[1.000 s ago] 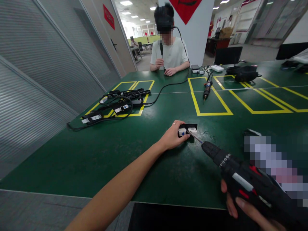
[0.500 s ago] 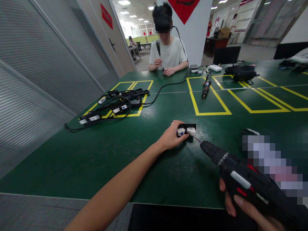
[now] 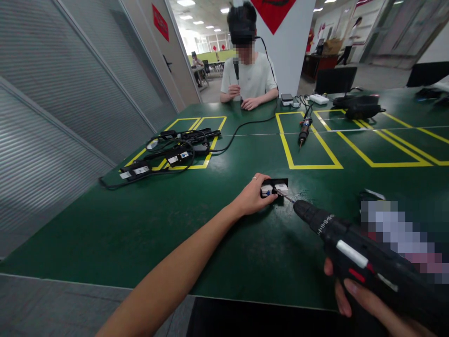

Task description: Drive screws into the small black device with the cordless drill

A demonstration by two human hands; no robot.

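Observation:
My left hand point(image 3: 251, 196) reaches out over the green table point(image 3: 147, 220) and pinches a small black holder point(image 3: 275, 187) with two white blocks in it, steadying it from the left. My right hand point(image 3: 354, 299), low at the right edge, is wrapped round the grip of a black cordless drill point(image 3: 354, 257). The drill's thin bit point(image 3: 286, 198) points up and left and touches the right white block in the holder. Part of the right hand is hidden under the drill body.
A pile of black power adapters and cables point(image 3: 168, 152) lies in a yellow-marked box at the left. An electric screwdriver point(image 3: 302, 132) lies in the middle yellow box. A person point(image 3: 247, 77) sits at the far side holding a tool. Black cases point(image 3: 361, 106) are at the back right.
The drill bit has slid slightly further in towards the holder's right block. My left hand stays on the holder. The view has shifted a little.

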